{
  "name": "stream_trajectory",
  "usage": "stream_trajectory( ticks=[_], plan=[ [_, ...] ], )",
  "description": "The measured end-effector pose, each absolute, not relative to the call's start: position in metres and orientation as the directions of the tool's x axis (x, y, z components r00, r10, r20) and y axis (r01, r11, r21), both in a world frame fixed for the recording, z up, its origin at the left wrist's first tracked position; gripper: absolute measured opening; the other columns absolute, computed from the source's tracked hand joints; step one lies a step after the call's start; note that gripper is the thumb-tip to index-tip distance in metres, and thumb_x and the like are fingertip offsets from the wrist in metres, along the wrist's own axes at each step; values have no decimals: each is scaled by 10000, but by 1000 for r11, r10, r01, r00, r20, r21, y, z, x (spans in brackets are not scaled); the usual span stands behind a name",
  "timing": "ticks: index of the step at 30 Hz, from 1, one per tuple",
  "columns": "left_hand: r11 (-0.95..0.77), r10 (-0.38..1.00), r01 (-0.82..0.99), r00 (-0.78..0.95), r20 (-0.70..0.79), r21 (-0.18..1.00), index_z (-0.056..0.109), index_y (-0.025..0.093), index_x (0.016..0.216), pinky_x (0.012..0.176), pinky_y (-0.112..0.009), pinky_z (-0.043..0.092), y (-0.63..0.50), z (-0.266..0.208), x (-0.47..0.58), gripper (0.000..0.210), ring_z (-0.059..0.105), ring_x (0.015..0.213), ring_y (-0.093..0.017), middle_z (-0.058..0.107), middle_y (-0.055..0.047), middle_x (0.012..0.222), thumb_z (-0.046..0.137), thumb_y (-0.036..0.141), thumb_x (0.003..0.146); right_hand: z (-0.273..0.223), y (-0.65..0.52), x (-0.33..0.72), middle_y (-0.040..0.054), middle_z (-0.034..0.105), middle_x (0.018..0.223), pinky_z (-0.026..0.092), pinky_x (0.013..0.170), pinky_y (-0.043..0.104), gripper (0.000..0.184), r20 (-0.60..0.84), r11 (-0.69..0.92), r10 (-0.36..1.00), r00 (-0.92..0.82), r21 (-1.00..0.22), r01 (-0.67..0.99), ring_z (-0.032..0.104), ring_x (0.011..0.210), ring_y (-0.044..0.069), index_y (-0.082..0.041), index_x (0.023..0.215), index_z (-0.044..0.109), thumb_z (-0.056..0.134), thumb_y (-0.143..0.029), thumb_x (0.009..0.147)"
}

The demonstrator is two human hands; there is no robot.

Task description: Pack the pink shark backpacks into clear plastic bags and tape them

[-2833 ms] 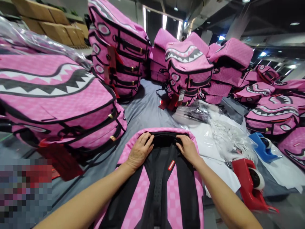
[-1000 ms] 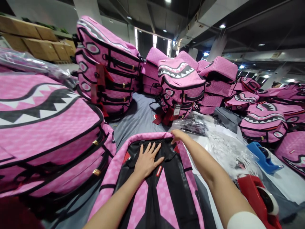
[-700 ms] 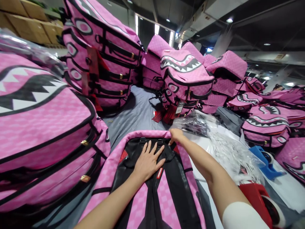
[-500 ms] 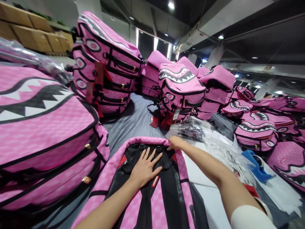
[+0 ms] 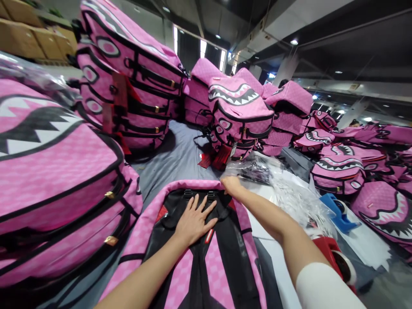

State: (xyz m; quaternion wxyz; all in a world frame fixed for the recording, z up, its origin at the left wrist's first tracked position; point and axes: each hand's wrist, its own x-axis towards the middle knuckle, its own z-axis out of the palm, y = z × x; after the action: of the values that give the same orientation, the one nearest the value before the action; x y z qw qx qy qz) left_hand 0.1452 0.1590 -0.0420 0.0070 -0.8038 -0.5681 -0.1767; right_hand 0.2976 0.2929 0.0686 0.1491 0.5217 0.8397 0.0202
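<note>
One pink backpack (image 5: 215, 266), back panel up on the cloth-covered bench (image 5: 189, 150): left hand (image 5: 193, 221) spread wide and flat on it, presumably steadying; right hand (image 5: 232, 187) curled round its top right corner, apparently holding the rim. Rightward, two tape dispensers, blue (image 5: 337, 214) and red (image 5: 326, 246); stacked backpacks (image 5: 141, 98) beyond overlap, uncountable.

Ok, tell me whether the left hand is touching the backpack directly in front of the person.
Touching. The head view shows the left hand laid on the backpack, fingers spread across its black upper part.
</note>
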Motion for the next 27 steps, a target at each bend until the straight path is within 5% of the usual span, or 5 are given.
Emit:
stream_trajectory(
  ticks=[8, 11, 15, 24, 27],
  plan=[
    [-351, 904, 917, 279, 323, 190, 465, 363, 1481, 1192, -574, 198, 155, -48, 147, 638, 324, 1476, -381, 505, -69, 1530, 433, 675, 925, 63, 295, 244, 33, 715, 1175, 501, 804, 229, 476, -137, 581, 805, -578, -22, 814, 676, 1058, 206, -273, 1194, 661, 794, -495, 795],
    [-365, 905, 905, 290, 312, 218, 459, 373, 1482, 1189, -570, 209, 164, -48, 144, 644, 313, 1480, -372, 488, -54, 1544, 440, 682, 917, 49, 298, 219, 39, 734, 1013, 503, 752, 264, 344, -116, 539, 833, -542, -53, 840, 687, 968, 233, -222, 1029, 697, 777, -478, 813],
    [-388, 905, 882, 309, 292, 268, 562, 304, 1410, 1186, -555, 242, 176, -42, 139, 623, 374, 1449, -351, 561, -83, 1479, 449, 667, 916, 49, 276, 221, 121, 684, 1175, 493, 896, 362, 285, 0, 526, 850, -527, -73, 847, 636, 1099, 275, -184, 1126, 654, 698, -343, 894],
    [-294, 908, 796, 61, 414, 529, 514, 146, 1392, 1053, -461, 459, 178, -23, 133, 487, 634, 1150, -252, 700, -138, 1198, 277, 190, 968, 42, 91, 290, 45, 610, 1367, 299, 1171, 400, 322, 185, 851, 512, -839, -243, 466, 514, 1299, 186, -283, 1291, 570, 573, -377, 983],
    [-331, 906, 719, 60, 420, 612, 540, 129, 1315, 1018, -402, 488, 156, -9, 132, 486, 633, 1116, -223, 694, -120, 1152, 217, 118, 953, 20, 77, 291, 87, 634, 1319, 377, 1103, 419, 273, 161, 789, 604, -781, -259, 557, 552, 1240, 213, -244, 1255, 603, 515, -298, 1002]
  ],
)
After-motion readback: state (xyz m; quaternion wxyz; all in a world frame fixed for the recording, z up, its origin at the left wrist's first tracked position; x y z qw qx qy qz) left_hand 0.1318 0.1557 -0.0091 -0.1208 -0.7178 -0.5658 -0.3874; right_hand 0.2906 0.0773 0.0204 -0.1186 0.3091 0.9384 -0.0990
